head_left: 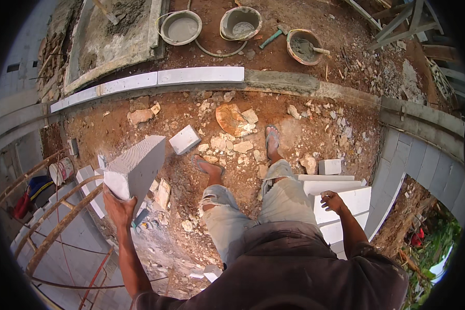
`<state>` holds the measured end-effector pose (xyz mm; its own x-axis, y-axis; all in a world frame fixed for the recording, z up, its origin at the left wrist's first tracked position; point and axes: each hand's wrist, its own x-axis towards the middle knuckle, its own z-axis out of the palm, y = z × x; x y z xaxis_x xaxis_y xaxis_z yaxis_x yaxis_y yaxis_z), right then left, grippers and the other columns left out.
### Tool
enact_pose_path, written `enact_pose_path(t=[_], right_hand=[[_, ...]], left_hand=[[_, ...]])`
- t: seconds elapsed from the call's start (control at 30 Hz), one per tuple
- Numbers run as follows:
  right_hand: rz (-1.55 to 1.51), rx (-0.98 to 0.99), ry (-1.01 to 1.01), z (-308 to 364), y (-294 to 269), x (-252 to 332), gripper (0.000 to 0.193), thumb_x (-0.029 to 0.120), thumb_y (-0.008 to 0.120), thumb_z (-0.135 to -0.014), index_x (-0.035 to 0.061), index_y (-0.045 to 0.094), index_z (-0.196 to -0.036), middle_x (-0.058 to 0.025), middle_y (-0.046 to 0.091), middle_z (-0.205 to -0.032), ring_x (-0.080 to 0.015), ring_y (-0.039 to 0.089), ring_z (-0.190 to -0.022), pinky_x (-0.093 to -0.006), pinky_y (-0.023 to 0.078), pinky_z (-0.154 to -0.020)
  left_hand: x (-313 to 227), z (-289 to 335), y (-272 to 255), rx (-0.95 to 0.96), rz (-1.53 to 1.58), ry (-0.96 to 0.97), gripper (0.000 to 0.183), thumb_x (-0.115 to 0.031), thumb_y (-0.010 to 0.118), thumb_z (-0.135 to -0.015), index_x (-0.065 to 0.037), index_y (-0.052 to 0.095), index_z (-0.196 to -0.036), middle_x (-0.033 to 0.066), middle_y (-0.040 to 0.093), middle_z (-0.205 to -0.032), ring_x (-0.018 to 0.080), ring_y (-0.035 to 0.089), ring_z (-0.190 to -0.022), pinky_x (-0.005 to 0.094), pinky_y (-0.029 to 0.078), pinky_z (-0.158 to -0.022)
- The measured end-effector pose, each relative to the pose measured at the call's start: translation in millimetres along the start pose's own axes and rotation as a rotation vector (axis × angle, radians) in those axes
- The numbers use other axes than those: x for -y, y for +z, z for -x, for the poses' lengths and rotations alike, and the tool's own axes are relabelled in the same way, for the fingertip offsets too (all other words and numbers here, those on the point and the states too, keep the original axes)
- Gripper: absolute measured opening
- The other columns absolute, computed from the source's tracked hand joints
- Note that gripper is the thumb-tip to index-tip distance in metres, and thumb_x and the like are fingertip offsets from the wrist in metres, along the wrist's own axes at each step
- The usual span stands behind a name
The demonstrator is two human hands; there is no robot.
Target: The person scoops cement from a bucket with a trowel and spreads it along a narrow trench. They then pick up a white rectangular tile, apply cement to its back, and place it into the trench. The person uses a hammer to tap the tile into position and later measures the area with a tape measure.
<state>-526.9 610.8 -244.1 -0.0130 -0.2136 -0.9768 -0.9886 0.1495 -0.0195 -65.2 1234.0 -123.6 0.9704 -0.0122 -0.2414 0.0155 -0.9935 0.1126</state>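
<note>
My left hand (pixel 120 205) grips the near lower end of a long white lightweight concrete block (pixel 142 168), which is tilted up and away from me. My right hand (pixel 334 201) hangs over a stack of white blocks (pixel 349 201) at my right side; its fingers are loosely bent and nothing shows in them. A short cut piece of white block (pixel 185 139) lies on the ground ahead of my feet. Farther off, a row of white blocks (pixel 201 75) sits along a low concrete beam (pixel 281 81).
Beyond the beam stand several buckets, one with grey mortar (pixel 304 46) and a tool handle. A hammer (pixel 274 38) lies beside it. Broken stones (pixel 232 120) litter the dirt between my feet and the beam. Bent wooden poles (pixel 62 227) rise at the left, near a block wall (pixel 51 258).
</note>
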Motion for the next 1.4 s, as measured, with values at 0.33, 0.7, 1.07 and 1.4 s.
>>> enact_pose_path(t=[0.33,0.7,1.07,1.4], right_hand=[[-0.353,-0.167,-0.066,-47,-205,-84,0.021,0.027,0.06,-0.095,0.0145,0.063,-0.112,-0.0056,0.067,-0.091,-0.0174,0.065,-0.073,-0.0357,0.054,-0.058],[-0.438,-0.322,-0.15,2,-313,-125,0.033,0.028,0.063,-0.094,0.0108,0.061,-0.121,-0.0055,0.066,-0.095,-0.0166,0.065,-0.074,-0.0324,0.054,-0.059],[-0.439,-0.449,-0.222,-68,-537,-151,0.035,0.03,0.061,-0.095,0.0166,0.06,-0.128,-0.0001,0.066,-0.095,-0.0132,0.063,-0.076,-0.0349,0.054,-0.069],[-0.397,-0.414,-0.015,-86,-625,-239,0.017,0.03,0.06,-0.098,0.0164,0.063,-0.108,-0.0036,0.068,-0.087,-0.0169,0.067,-0.068,-0.0361,0.056,-0.06]], left_hand=[[-188,53,-13,0.087,0.447,0.176,0.112,-0.024,0.086,-0.067,0.016,0.022,-0.149,0.03,0.032,-0.15,0.0387,0.032,-0.142,0.0434,0.022,-0.12],[-409,121,72,0.133,0.118,0.421,0.117,-0.034,0.089,-0.057,0.008,0.029,-0.148,0.0299,0.043,-0.141,0.0451,0.042,-0.133,0.0483,0.037,-0.111],[-529,177,161,0.216,0.047,0.342,0.118,-0.033,0.088,-0.06,0.009,0.024,-0.15,0.0299,0.038,-0.147,0.0452,0.038,-0.136,0.0517,0.032,-0.114],[-592,253,192,0.179,0.124,0.005,0.117,-0.035,0.088,-0.06,0.01,0.026,-0.148,0.0314,0.04,-0.144,0.047,0.04,-0.134,0.05,0.036,-0.113]])
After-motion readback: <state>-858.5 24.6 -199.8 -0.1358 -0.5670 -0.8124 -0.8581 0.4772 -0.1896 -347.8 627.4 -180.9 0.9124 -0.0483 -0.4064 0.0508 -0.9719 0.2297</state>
